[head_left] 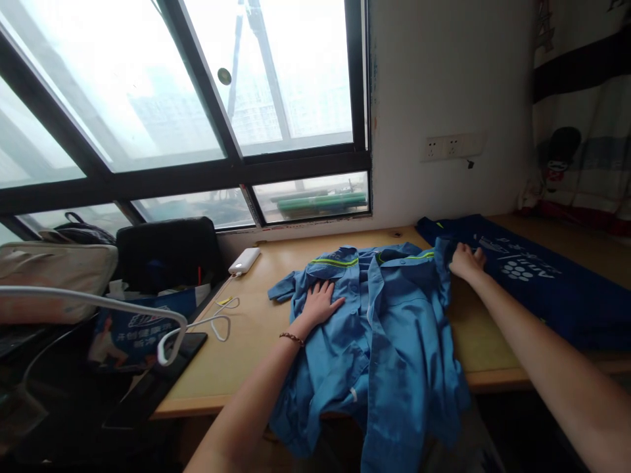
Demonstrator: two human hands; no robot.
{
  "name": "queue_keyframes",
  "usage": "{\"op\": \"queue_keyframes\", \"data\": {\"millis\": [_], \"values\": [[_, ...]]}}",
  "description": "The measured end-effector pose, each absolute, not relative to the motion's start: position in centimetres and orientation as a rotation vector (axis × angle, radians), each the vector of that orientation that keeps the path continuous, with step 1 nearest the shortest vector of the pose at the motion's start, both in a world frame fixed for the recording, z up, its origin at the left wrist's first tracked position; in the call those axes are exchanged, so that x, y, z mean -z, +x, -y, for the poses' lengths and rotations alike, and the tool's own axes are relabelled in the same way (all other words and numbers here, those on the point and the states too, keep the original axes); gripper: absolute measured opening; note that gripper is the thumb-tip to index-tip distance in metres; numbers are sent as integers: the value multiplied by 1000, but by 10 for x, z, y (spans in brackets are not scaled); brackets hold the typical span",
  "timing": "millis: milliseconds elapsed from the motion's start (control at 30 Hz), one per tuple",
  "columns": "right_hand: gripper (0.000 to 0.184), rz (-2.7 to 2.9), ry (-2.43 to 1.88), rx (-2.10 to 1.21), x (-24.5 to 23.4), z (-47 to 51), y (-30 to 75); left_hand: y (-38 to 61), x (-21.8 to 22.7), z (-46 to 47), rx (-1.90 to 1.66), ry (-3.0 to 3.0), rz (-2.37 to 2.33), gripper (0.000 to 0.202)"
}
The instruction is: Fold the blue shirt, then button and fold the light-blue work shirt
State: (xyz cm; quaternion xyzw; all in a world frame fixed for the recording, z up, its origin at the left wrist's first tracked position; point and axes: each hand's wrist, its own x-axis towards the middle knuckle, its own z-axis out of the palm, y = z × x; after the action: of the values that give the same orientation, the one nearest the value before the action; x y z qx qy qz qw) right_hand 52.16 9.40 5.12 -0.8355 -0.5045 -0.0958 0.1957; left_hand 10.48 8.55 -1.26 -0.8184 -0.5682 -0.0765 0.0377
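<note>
A light blue work shirt (pixel 379 335) with yellow-green stripes near the collar lies spread on a wooden table (pixel 236 348), its lower part hanging over the front edge. My left hand (pixel 320 303) rests flat on the shirt's left chest, fingers apart; a thin bracelet circles that wrist. My right hand (pixel 466 261) reaches to the shirt's right shoulder and pinches the fabric at that edge.
A dark blue printed cloth (pixel 547 282) lies on the table's right. A white power bank (pixel 244 260) with a white cable (pixel 217 322) sits at the back left. Bags (pixel 162 253) and a white hanger (pixel 98 303) crowd the left side. Window and wall stand behind.
</note>
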Motion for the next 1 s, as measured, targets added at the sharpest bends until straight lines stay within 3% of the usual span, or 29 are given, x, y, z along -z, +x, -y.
{"op": "queue_keyframes", "data": {"millis": [167, 333, 467, 567, 667, 800, 1000], "values": [[43, 1658, -2223, 295, -26, -71, 430, 108, 12, -81, 176, -2525, 1710, 74], [59, 1808, -2174, -102, 11, -64, 350, 106, 12, -61, 121, -2520, 1677, 75], [47, 1577, -2306, -171, 1, -89, 334, 110, 13, -39, 81, -2468, 1710, 74], [47, 1408, -2339, -149, -22, -109, 326, 118, 14, -25, 50, -2429, 1741, 75], [50, 1560, -2174, -133, -28, -111, 312, 125, 10, -16, 38, -2402, 1765, 75], [38, 1850, -2024, -206, -6, -96, 297, 133, -11, -23, -53, -2427, 1789, 76], [31, 2110, -1950, -119, 4, -72, 302, 169, -37, -81, -60, -2391, 2013, 32]]}}
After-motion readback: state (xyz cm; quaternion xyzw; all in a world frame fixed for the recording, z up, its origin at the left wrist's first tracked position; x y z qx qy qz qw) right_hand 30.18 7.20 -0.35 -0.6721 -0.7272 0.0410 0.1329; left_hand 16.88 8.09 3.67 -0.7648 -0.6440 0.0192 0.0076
